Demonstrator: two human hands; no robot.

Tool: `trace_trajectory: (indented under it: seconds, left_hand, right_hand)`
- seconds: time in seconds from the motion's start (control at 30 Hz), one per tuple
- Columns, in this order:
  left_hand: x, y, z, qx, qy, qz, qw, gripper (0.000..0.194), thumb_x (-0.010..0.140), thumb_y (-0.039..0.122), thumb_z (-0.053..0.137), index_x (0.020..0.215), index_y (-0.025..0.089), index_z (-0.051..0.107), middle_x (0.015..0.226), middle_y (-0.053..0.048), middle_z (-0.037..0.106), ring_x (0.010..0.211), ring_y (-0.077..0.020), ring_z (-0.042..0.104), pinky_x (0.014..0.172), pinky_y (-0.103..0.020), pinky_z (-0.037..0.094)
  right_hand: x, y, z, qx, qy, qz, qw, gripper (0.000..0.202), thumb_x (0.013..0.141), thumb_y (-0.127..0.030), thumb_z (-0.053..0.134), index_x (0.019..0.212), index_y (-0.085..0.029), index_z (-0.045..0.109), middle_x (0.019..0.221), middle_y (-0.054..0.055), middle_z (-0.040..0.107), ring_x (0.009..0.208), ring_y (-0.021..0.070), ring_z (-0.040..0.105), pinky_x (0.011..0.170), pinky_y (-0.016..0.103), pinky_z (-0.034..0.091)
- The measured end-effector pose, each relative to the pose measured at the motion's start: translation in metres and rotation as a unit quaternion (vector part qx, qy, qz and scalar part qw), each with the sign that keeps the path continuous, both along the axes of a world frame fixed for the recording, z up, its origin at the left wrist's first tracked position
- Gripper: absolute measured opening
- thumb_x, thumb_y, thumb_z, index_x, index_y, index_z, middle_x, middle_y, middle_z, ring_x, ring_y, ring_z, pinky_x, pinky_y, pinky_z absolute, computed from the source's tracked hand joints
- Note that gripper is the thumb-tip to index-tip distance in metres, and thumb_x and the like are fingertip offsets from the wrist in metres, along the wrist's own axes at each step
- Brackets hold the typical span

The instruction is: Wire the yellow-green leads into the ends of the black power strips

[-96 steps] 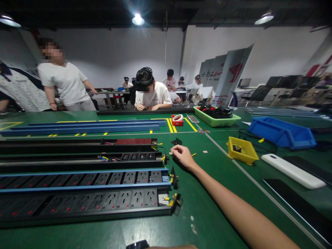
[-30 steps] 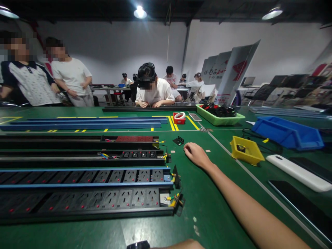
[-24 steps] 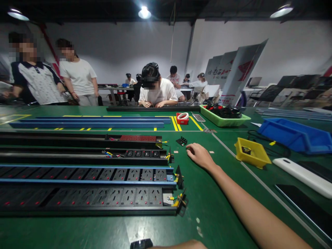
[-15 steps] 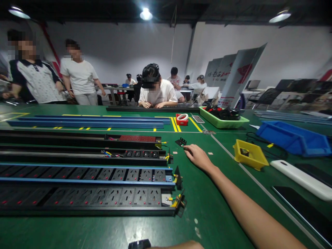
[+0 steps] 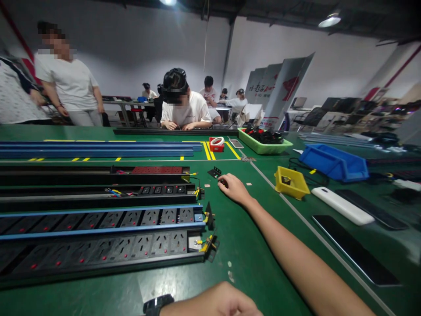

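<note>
My right hand rests low over the green table with its fingers curled together around something small and dark that I cannot make out. Just beyond its fingertips lies a black bracket. My left hand, behind a dark wristwatch, shows at the bottom edge with its fingers curled; what it holds, if anything, is cut off. To the left lie a black socket strip, a blue-edged socket strip and two black channels with wires, their ends towards my right hand.
A yellow bin, a blue bin, a white case and a dark phone-like slab lie to the right. Farther back are a green tray, a red box with tape and blue rails. A person works opposite.
My view has turned right. My left hand has come further into view at the bottom. The right hand's fingers are more curled and have drawn slightly back from the bracket.
</note>
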State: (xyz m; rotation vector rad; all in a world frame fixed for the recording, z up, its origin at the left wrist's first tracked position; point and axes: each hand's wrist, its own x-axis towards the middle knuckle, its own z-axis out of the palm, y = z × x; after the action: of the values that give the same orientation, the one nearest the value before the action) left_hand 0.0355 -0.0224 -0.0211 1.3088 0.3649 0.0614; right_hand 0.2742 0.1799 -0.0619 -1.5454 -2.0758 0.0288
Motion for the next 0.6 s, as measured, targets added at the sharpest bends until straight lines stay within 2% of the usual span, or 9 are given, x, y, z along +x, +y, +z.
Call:
trace_trajectory:
  seconds: [0.1,0.23,0.47,0.6]
  left_hand:
    - [-0.005,0.0,0.012,-0.002,0.011,0.012,1.0,0.079,0.077,0.095,0.043,0.054,0.02,0.032,0.051,0.008,0.023,0.048,-0.0062,0.018,0.047,-0.026,0.013]
    - [-0.007,0.001,0.021,-0.01,0.018,0.014,1.0,0.077,0.077,0.093,0.047,0.055,0.022,0.029,0.051,0.008,0.022,0.048,-0.0062,0.017,0.048,-0.028,0.01]
    - [-0.008,0.002,0.017,-0.003,0.012,0.003,1.0,0.075,0.082,0.09,0.047,0.057,0.021,0.033,0.053,0.009,0.024,0.049,-0.0061,0.018,0.047,-0.028,0.012]
    - [-0.011,0.002,0.008,-0.027,0.007,0.002,1.0,0.073,0.086,0.083,0.052,0.058,0.02,0.03,0.053,0.009,0.023,0.048,-0.0055,0.018,0.046,-0.029,0.01]
  right_hand:
    - [0.0,0.0,0.0,0.001,0.003,0.001,1.0,0.012,0.097,-0.024,0.059,0.105,-0.019,0.068,0.095,0.006,0.067,0.09,0.0219,0.062,0.08,0.031,0.045]
    - [0.001,0.001,0.0,0.002,0.01,0.017,1.0,0.007,0.097,-0.023,0.06,0.098,-0.021,0.067,0.091,0.005,0.065,0.089,0.022,0.061,0.079,0.031,0.044]
    - [0.001,0.0,0.001,0.007,0.037,0.037,0.999,0.01,0.099,-0.023,0.052,0.096,-0.023,0.061,0.095,0.006,0.065,0.095,0.0234,0.06,0.086,0.034,0.045]
    - [0.001,0.0,0.001,0.022,0.086,0.028,0.996,0.013,0.101,-0.028,0.047,0.098,-0.023,0.058,0.098,0.006,0.067,0.096,0.0237,0.062,0.087,0.035,0.046]
